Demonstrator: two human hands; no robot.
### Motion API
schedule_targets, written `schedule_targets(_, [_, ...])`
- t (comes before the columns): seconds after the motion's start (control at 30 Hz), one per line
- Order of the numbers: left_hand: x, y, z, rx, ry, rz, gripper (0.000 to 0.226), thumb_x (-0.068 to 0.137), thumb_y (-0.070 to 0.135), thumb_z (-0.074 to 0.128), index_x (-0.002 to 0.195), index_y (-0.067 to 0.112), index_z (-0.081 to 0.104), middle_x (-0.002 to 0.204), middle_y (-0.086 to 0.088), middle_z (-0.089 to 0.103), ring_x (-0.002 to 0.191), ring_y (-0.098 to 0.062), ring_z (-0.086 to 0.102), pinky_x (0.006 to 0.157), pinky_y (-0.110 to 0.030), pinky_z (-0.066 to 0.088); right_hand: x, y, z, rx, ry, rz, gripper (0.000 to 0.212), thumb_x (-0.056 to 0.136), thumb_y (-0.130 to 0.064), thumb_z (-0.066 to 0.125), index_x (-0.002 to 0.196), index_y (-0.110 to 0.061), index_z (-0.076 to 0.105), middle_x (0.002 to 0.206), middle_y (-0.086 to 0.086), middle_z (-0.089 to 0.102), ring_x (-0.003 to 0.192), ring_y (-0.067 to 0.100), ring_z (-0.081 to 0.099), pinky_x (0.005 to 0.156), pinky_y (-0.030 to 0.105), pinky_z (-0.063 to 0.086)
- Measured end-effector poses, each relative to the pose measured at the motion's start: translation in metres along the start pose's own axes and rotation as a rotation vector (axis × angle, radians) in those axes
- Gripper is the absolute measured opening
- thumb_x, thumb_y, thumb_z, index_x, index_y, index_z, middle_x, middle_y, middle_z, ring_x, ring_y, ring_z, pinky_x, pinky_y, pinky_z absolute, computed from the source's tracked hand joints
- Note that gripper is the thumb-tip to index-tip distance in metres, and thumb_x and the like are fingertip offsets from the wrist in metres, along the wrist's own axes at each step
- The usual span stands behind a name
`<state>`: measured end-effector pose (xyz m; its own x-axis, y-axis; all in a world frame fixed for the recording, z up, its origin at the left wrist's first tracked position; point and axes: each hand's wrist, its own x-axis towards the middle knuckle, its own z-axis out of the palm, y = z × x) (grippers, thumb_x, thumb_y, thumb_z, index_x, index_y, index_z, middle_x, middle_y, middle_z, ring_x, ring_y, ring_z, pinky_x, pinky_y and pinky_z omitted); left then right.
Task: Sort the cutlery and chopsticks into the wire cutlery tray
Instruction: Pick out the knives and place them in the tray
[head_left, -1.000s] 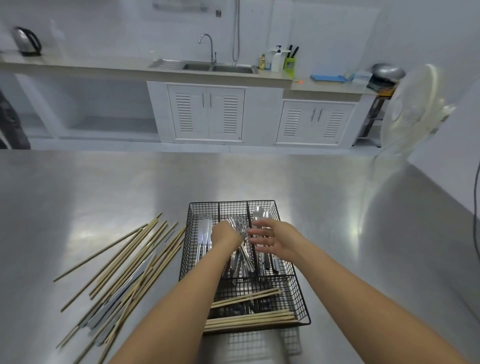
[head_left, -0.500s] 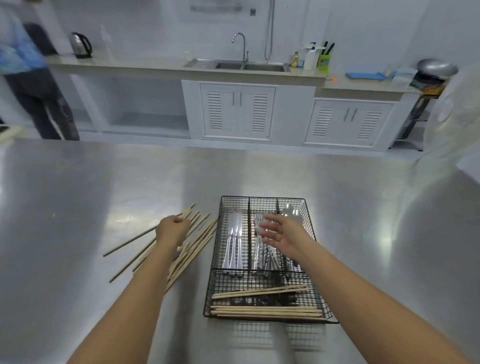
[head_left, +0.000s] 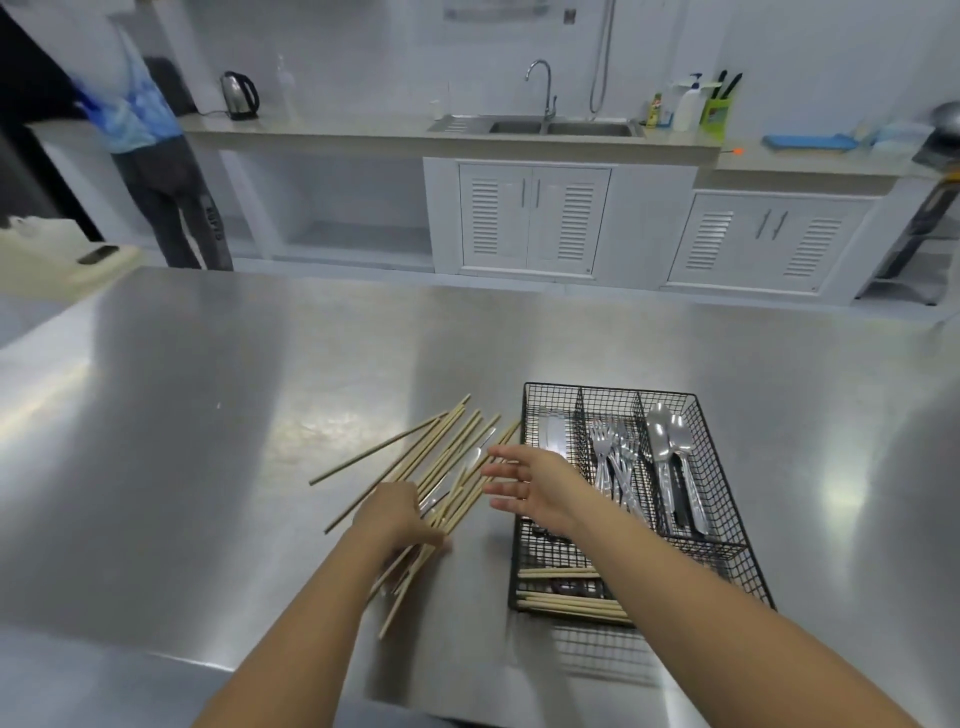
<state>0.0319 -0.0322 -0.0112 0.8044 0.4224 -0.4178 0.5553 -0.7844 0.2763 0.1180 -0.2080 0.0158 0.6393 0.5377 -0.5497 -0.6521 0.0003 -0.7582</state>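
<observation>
A black wire cutlery tray stands on the steel table. Its long compartments hold knives, forks and spoons; the near cross compartment holds several chopsticks. To its left lies a loose pile of wooden chopsticks with a metal knife among them. My left hand rests on the pile's near part, fingers curled on chopsticks. My right hand hovers open, fingers spread, between the pile and the tray's left wall.
A person stands at the far left by a counter with a kettle. A sink and white cabinets run along the back wall. A cream object sits at the table's far left corner.
My left hand left the tray and came down on the chopstick pile. My right hand moved left out of the tray toward the pile. The view shifted left.
</observation>
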Motion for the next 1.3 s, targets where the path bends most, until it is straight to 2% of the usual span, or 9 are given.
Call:
schedule_targets(0.1, [0.004, -0.005, 0.001, -0.203, 0.049, 0.031, 0.032, 0.078, 0.043, 0.068, 0.075, 0.018, 0.048, 0.075, -0.001, 0.055, 0.069, -0.02, 0.055, 0.064, -0.033, 0.051, 0.002, 0.005, 0.009, -0.004, 0.006, -0.003, 0.03, 0.093, -0.017, 0.054, 0.118, -0.003, 0.061, 0.092, 0.012, 0.067, 0.073, 0.023, 0.064, 0.069, 0.034, 0.055])
schedule_targets(0.23, [0.008, -0.016, 0.0, -0.277, 0.018, 0.084, 0.013, 0.085, 0.024, 0.063, 0.088, 0.016, 0.053, 0.079, -0.004, 0.057, 0.075, -0.023, 0.06, 0.065, -0.037, 0.06, 0.006, 0.015, 0.021, -0.078, 0.048, -0.006, 0.028, 0.094, -0.017, 0.053, 0.115, -0.002, 0.062, 0.091, 0.012, 0.067, 0.073, 0.024, 0.065, 0.072, 0.035, 0.055])
schedule_targets(0.43, [0.013, -0.016, 0.001, -0.203, 0.061, 0.139, 0.012, 0.082, 0.021, 0.066, 0.085, 0.017, 0.054, 0.076, 0.002, 0.053, 0.074, -0.019, 0.058, 0.063, -0.034, 0.056, 0.012, 0.047, 0.054, -0.57, 0.091, -0.03, 0.025, 0.091, -0.007, 0.051, 0.11, -0.003, 0.067, 0.085, 0.011, 0.067, 0.061, 0.018, 0.064, 0.061, 0.027, 0.056])
schedule_targets(0.53, [0.018, -0.017, -0.002, -0.173, 0.082, 0.128, 0.011, 0.081, 0.02, 0.067, 0.08, 0.015, 0.057, 0.077, -0.001, 0.058, 0.065, -0.016, 0.057, 0.058, -0.028, 0.052, 0.017, 0.064, 0.064, -0.939, 0.062, -0.134, 0.032, 0.086, -0.011, 0.049, 0.108, -0.01, 0.071, 0.1, 0.012, 0.07, 0.08, 0.023, 0.066, 0.077, 0.037, 0.058])
schedule_targets(0.63, [0.025, -0.018, -0.002, -0.184, 0.049, 0.099, 0.012, 0.082, 0.013, 0.067, 0.074, 0.01, 0.059, 0.071, -0.005, 0.059, 0.054, -0.017, 0.058, 0.046, -0.024, 0.05, 0.016, 0.071, 0.069, -1.126, 0.099, -0.217, 0.037, 0.085, -0.009, 0.047, 0.114, -0.013, 0.071, 0.119, 0.009, 0.067, 0.105, 0.023, 0.063, 0.093, 0.031, 0.051])
schedule_targets(0.77, [0.03, -0.014, -0.008, -0.102, 0.011, 0.113, 0.013, 0.077, 0.014, 0.068, 0.072, 0.006, 0.059, 0.07, -0.011, 0.062, 0.06, -0.025, 0.064, 0.055, -0.032, 0.058, 0.017, 0.069, 0.062, -1.15, 0.25, -0.254, 0.03, 0.085, -0.012, 0.052, 0.109, -0.01, 0.071, 0.115, 0.009, 0.067, 0.105, 0.022, 0.063, 0.09, 0.028, 0.05])
schedule_targets(0.87, [0.028, -0.008, -0.01, 0.009, 0.032, 0.153, 0.03, 0.076, 0.021, 0.068, 0.063, 0.014, 0.041, 0.059, 0.0, 0.045, 0.065, -0.021, 0.053, 0.048, -0.025, 0.039, 0.021, 0.067, 0.055, -1.175, 0.371, -0.257, 0.023, 0.084, -0.011, 0.053, 0.099, -0.005, 0.07, 0.105, 0.013, 0.068, 0.094, 0.024, 0.064, 0.081, 0.029, 0.053])
schedule_targets(1.13, [0.027, 0.002, -0.002, 0.206, 0.05, 0.246, 0.028, 0.08, 0.032, 0.066, 0.098, 0.011, 0.058, 0.083, -0.002, 0.053, 0.075, -0.017, 0.053, 0.064, -0.026, 0.041, 0.028, 0.065, 0.058, -1.134, 0.502, -0.185, 0.017, 0.078, -0.009, 0.06, 0.09, -0.003, 0.07, 0.093, 0.011, 0.067, 0.083, 0.022, 0.065, 0.073, 0.032, 0.058])
schedule_targets(1.3, [0.029, 0.004, -0.001, 0.214, 0.026, 0.293, 0.018, 0.086, 0.033, 0.053, 0.085, 0.014, 0.052, 0.076, 0.0, 0.051, 0.072, -0.017, 0.051, 0.062, -0.027, 0.038, 0.031, 0.063, 0.062, -1.076, 0.529, -0.1, 0.02, 0.076, -0.017, 0.069, 0.089, -0.002, 0.07, 0.09, 0.012, 0.07, 0.075, 0.019, 0.064, 0.067, 0.027, 0.056])
